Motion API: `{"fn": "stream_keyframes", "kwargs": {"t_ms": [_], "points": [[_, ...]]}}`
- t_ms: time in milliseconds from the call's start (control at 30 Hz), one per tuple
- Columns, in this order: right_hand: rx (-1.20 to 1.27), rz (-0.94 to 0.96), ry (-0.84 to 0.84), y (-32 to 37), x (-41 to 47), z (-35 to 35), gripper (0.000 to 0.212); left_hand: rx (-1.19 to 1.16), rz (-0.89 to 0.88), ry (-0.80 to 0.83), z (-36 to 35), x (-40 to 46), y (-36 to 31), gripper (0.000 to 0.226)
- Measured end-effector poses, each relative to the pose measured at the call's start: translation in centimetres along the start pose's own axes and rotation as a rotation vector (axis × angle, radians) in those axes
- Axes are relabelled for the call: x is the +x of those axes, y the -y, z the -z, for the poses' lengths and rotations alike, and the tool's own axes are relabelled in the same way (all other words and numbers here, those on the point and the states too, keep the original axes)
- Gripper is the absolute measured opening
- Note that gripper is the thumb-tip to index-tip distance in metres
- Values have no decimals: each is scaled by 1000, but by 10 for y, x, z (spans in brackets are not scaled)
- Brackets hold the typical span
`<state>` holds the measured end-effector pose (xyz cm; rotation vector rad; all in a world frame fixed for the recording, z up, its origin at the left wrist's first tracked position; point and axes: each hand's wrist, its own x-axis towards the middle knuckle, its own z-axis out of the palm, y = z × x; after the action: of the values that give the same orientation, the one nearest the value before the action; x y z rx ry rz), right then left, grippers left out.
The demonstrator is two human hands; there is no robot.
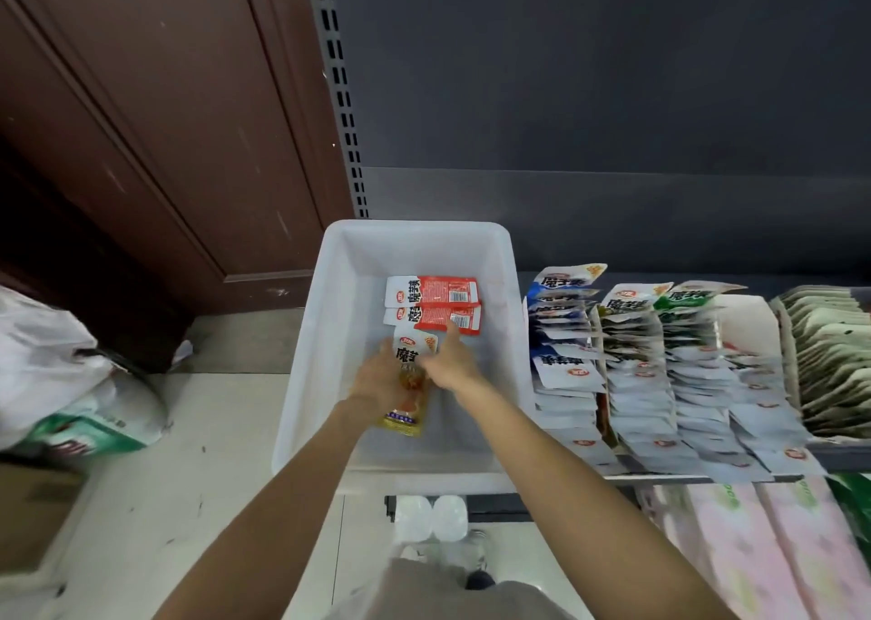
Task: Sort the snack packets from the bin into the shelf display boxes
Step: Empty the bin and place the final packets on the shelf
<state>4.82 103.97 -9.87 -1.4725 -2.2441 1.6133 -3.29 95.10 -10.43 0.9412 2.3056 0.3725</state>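
Both hands reach into the white bin (330, 336), which sits at the shelf's left end. The left hand (377, 379) has its grip curled round a yellow packet (409, 384), held upright near the bin's middle. The right hand (447, 360) touches that packet's top, its grip loosely curled with the forefinger stretched toward two red packets (433, 306) lying flat by the bin's far wall. Right of the bin, display boxes (660, 365) on the shelf (839, 459) hold rows of packets.
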Motion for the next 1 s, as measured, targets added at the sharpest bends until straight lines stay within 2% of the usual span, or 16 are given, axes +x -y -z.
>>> {"fn": "stream_keyframes", "kwargs": {"t_ms": [67,167,233,300,367,433,500,533,633,767,833,867,933,1000], "points": [[20,125,-15,4,-11,4,84,-144,-121,-27,13,-10,3,74],[-39,280,-80,14,-39,23,79,-354,-325,-146,39,-35,2,45],[-139,351,-217,20,-62,44,61,-474,-401,-163,53,-49,-1,34],[-239,491,-405,23,-83,69,41,-487,-483,-188,64,-57,-7,31],[-304,622,-466,22,-98,93,33,-466,-590,-205,71,-60,-21,28],[-178,661,-327,15,-111,116,24,-472,-691,-206,72,-64,-41,21],[124,572,-159,6,-126,136,17,-476,-758,-186,67,-68,-64,19],[260,525,-138,0,-133,144,17,-477,-778,-168,64,-69,-76,20],[423,476,-277,-26,-150,166,19,-490,-835,-201,52,-71,-111,21],[600,498,-673,-55,-170,203,19,-554,-859,-473,37,-71,-154,30],[616,516,-819,-67,-173,225,20,-443,-901,-489,28,-68,-173,28],[585,520,-866,-72,-172,236,21,-312,-935,-466,22,-66,-182,27],[443,542,-914,-75,-168,256,25,-16,-974,-416,10,-58,-198,28],[260,586,-901,-72,-163,274,27,171,-968,-362,-5,-53,-215,32]]}}
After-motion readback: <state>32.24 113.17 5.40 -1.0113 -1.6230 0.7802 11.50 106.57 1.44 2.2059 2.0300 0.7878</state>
